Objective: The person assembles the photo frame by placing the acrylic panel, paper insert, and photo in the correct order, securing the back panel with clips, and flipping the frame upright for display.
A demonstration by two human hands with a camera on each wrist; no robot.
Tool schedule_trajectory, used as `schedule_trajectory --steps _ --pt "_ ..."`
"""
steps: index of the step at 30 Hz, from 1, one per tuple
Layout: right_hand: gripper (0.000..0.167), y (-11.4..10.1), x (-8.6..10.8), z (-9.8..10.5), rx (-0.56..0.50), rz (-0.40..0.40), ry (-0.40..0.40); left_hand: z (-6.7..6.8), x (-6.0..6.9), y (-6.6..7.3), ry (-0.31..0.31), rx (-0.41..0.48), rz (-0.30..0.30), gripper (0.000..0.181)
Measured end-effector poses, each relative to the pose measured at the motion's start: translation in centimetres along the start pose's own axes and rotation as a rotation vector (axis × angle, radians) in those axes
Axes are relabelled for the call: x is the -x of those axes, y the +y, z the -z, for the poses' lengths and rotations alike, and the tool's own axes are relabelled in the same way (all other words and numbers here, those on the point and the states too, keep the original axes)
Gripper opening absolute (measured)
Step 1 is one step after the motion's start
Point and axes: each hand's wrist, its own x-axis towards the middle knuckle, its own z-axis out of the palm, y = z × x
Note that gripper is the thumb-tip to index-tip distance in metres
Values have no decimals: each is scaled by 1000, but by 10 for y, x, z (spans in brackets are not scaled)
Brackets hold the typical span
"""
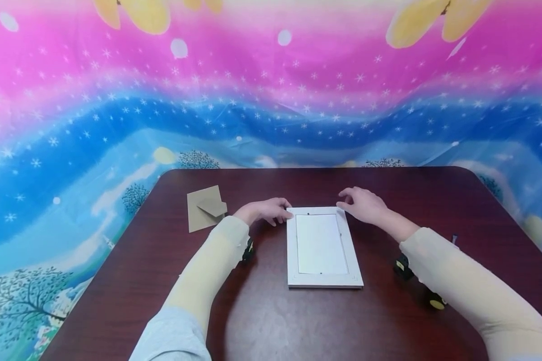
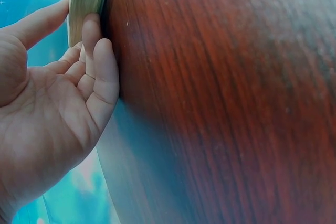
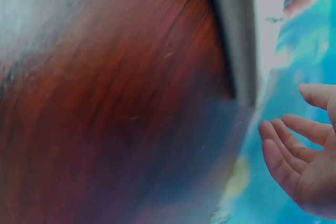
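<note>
A white picture frame (image 1: 324, 281) lies back up on the table, with a pale sheet (image 1: 321, 244) inside its opening and small dark tabs around it. My left hand (image 1: 268, 209) pinches the frame's far left corner. In the left wrist view, its thumb lies against one face of the frame edge (image 2: 86, 3) and its fingertips are at the other side. My right hand (image 1: 365, 205) is by the far right corner, fingers loosely bent and holding nothing. The right wrist view shows this hand (image 3: 310, 156) apart from the frame's side (image 3: 239, 40).
A brown backing board (image 1: 197, 213) with a fold-out stand lies at the far left of the dark wooden table (image 1: 271, 326). Black wrist devices (image 1: 403, 266) hang under the forearms. A colourful cloth (image 1: 271, 115) hangs behind the table's far edge.
</note>
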Motion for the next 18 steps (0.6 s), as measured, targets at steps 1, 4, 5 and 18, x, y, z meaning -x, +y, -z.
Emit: schedule_trajectory --steps 1,4,5,18 --pt "45 5 -2 -1 -24 -7 -35 0 0 0 0 0 0 34" --pt "48 19 -6 -5 -138 -6 -140 -1 -1 0 -3 3 -1 34" --pt "48 22 -7 -6 -179 0 -169 -2 -1 -1 -4 2 -1 34" --pt "36 43 -19 -10 -443 -60 -289 1 1 1 -4 12 4 35"
